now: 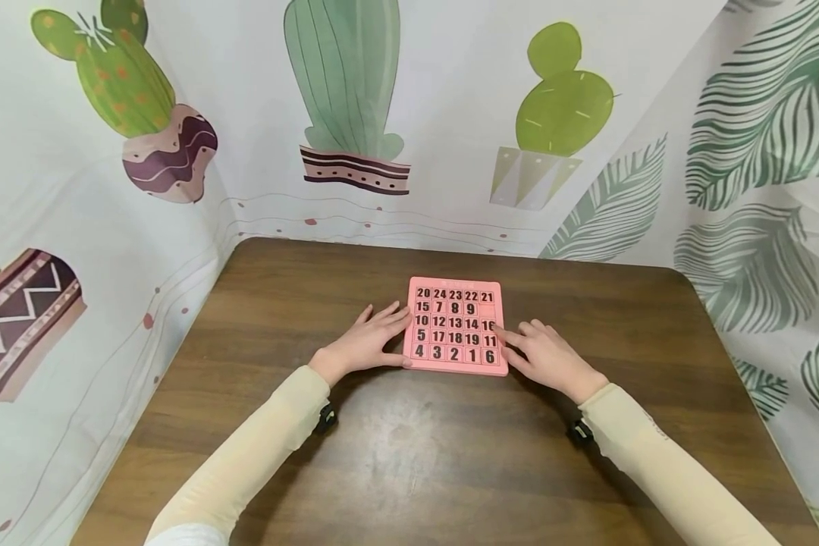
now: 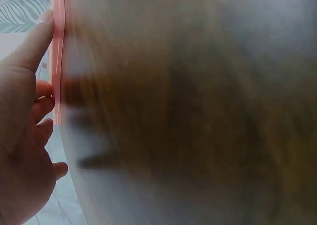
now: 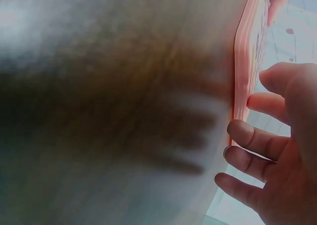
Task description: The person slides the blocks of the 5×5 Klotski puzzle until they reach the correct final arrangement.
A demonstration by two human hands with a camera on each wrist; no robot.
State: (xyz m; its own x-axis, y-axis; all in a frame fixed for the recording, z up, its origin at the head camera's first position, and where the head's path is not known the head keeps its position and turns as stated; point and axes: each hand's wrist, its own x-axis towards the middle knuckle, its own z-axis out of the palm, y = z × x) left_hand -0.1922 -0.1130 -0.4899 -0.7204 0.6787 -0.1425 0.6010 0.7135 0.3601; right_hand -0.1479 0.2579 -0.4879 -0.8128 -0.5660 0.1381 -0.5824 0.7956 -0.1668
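Note:
A pink sliding number puzzle (image 1: 459, 365) lies flat on the wooden table, its square tiles bearing black numbers. One gap shows at the right end of its second row, above the 16 tile. My left hand (image 1: 363, 343) rests against the puzzle's left side, fingers extended at the edge and thumb at the near left corner. The index fingertip of my right hand (image 1: 551, 358) touches the 16 tile at the right edge, while the thumb is by the lower right side. In the right wrist view, the other fingers (image 3: 242, 163) are spread and loosely bent beside the puzzle's pink edge (image 3: 241, 61).
The brown wooden table (image 1: 396, 470) extends around the puzzle. Behind it hangs a white cloth (image 1: 450, 98) printed with cacti and leaves. A dark wrist device (image 1: 580, 433) sits under the right cuff, another device (image 1: 326, 418) under the left.

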